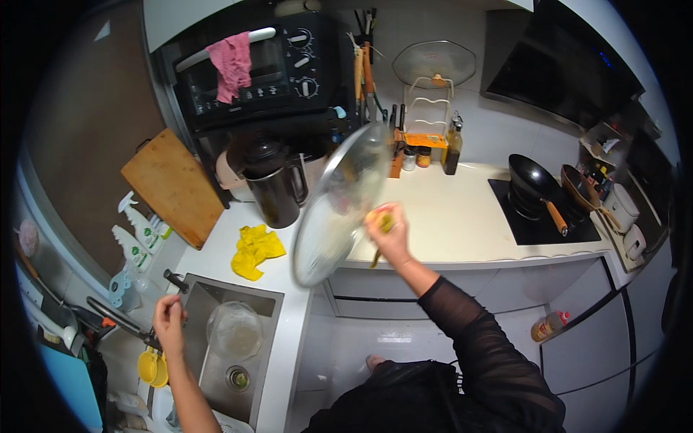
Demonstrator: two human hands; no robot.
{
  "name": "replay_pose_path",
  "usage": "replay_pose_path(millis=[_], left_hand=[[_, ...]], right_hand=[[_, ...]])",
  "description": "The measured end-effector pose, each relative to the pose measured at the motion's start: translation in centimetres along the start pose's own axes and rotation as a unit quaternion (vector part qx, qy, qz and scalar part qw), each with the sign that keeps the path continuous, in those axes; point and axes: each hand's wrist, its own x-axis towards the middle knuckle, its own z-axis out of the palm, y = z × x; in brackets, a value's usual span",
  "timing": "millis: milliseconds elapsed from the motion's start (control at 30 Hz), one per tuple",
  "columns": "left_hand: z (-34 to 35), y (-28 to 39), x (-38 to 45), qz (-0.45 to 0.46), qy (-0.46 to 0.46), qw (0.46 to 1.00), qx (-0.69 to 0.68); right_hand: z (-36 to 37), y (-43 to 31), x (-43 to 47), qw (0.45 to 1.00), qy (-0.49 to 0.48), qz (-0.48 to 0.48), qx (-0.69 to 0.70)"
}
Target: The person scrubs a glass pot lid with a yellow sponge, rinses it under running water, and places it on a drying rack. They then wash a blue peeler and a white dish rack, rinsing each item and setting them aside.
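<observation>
My right hand [391,234] is closed around the knob side of a large round glass pot lid [338,216]. The lid is tilted nearly upright with its metal rim, blurred, over the counter corner. Something yellow-green [386,221] shows within my right fingers; what it is cannot be made out. My left hand [170,323], its fingers curled, is over the left edge of the steel sink [273,319], beside the black tap handle [175,281]. Whether it touches the tap is unclear. A clear bowl [234,331] with cloudy liquid stands in the sink near the drain [237,378].
A crumpled yellow cloth [255,251] lies between sink and dark jug [273,197]. Spray bottles [142,233] and a wooden cutting board [173,189] stand at the left wall. A black wok [533,176] sits on the cooktop [520,224] at right. An oil bottle [548,326] is on the floor.
</observation>
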Motion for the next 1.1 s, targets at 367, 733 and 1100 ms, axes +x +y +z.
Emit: replay_pose_path(millis=[367,733,1100], left_hand=[[-6.3,-8.5,-10.8,-0.188,0.281,0.938,0.075],[9.2,-4.1,-8.4,-0.179,0.352,0.917,0.063],[13.6,0.0,-8.7,-0.219,0.402,0.887,0.064]], right_hand=[[-20.5,5.4,20.8,0.882,0.380,-0.011,0.277],[-24.8,14.4,33.5,0.904,0.335,-0.129,0.233],[-20.3,23.3,39.5,0.919,0.312,-0.154,0.186]])
